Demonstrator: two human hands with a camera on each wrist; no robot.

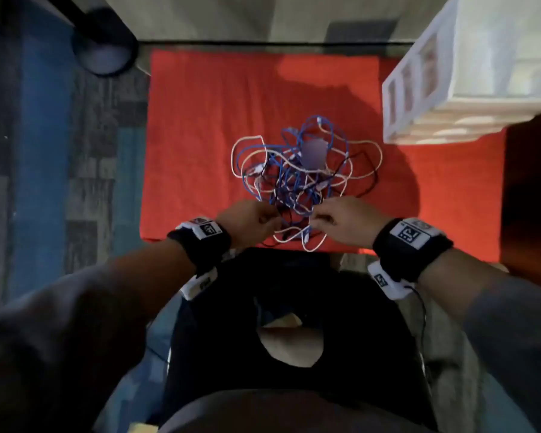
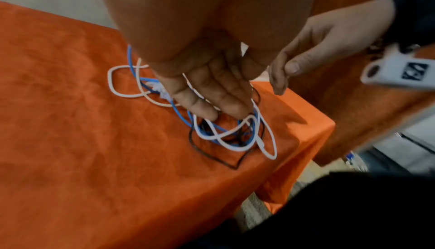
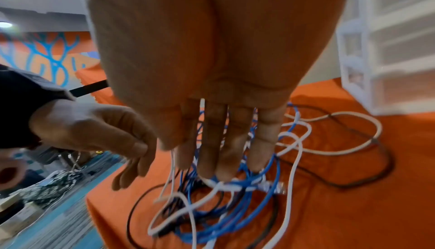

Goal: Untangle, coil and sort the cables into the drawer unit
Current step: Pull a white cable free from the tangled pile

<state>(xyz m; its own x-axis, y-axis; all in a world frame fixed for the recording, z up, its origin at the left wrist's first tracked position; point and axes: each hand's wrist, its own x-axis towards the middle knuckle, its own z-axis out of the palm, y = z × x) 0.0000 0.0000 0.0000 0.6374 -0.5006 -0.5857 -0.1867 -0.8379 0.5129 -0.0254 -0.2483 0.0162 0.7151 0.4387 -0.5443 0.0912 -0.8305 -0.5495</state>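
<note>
Both hands (image 1: 250, 218) (image 1: 341, 220) pinching cables (image 1: 297, 170), near cloth edge (image 1: 200, 242)

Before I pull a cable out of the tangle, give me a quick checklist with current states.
1. Cable tangle all on the red cloth: not ok, loops overhang the near edge.
2. Left hand at the pile: ok.
3. Right hand at the pile: ok.
4. One single cable isolated: cannot tell.
5. Drawer unit drawers open: cannot tell.
</note>
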